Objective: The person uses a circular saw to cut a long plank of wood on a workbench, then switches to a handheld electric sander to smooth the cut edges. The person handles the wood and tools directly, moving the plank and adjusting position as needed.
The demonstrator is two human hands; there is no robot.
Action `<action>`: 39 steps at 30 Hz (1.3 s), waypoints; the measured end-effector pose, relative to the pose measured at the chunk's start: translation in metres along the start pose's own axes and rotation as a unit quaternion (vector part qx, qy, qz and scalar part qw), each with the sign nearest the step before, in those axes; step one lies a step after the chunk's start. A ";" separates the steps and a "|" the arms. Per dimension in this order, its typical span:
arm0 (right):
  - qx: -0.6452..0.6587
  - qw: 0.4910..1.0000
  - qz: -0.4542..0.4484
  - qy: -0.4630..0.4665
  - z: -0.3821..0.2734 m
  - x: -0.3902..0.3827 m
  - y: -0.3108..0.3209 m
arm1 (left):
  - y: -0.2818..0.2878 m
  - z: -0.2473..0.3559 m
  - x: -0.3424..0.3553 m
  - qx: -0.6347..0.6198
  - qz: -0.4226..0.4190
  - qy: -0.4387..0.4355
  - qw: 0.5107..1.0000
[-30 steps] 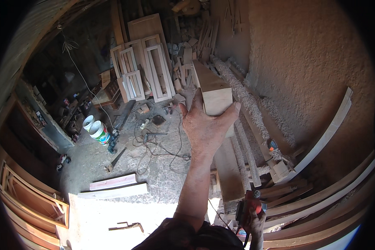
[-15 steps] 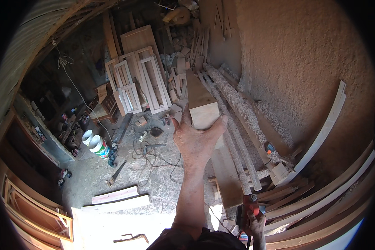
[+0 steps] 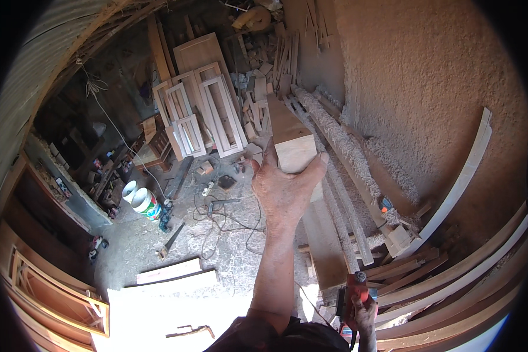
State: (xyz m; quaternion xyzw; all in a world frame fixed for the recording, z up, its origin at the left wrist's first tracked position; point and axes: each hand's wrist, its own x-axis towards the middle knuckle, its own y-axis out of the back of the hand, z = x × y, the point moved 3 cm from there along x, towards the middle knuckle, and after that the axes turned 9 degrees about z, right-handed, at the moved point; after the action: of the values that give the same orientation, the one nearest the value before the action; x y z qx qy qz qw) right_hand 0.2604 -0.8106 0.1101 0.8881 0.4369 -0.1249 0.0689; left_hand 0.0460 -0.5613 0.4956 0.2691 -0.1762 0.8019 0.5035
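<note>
My left hand point(image 3: 287, 190) reaches up the middle of the view, its back toward me. It grips the near end of a long wooden beam point(image 3: 293, 128), fingers on the left side and thumb on the right. The beam's pale cut end faces me, and its length runs away toward the back. At the lower right my right hand point(image 3: 362, 314) is wrapped around a red power tool point(image 3: 356, 288), which looks like an electric planer. A flat board point(image 3: 324, 249) lies below the beam, just beyond the tool.
Shavings cover long timbers point(image 3: 334, 138) along the rough wall point(image 3: 428, 76). Stacked boards point(image 3: 452, 305) fill the lower right. Wooden frames point(image 3: 222, 114) lean at the back. White buckets point(image 3: 145, 202), tangled cords point(image 3: 217, 220), a handsaw point(image 3: 171, 239) and loose boards point(image 3: 170, 271) lie about the floor.
The whole view has shifted slightly, so most things sit a little farther right. My left hand keeps its grip on the beam, and my right hand still holds the power tool.
</note>
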 end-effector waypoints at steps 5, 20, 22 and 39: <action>0.009 1.000 0.009 0.007 -0.001 0.001 0.000 | -0.003 0.003 0.000 -0.003 0.005 -0.032 0.999; -0.001 1.000 0.003 -0.025 0.014 0.000 0.009 | -0.010 -0.003 -0.019 -0.013 -0.032 -0.007 0.999; 0.004 1.000 0.000 -0.020 0.014 -0.002 0.012 | -0.009 -0.015 -0.043 -0.006 -0.063 0.021 0.998; -0.077 0.989 0.087 0.087 -0.017 -0.037 0.043 | -0.004 -0.232 -0.325 0.124 -0.210 0.069 0.967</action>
State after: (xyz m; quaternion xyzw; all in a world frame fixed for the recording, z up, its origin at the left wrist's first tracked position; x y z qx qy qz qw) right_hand 0.2760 -0.8605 0.1376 0.9222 0.3708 -0.0063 0.1096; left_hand 0.1036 -0.6621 0.1136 0.3045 0.0200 0.7106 0.6339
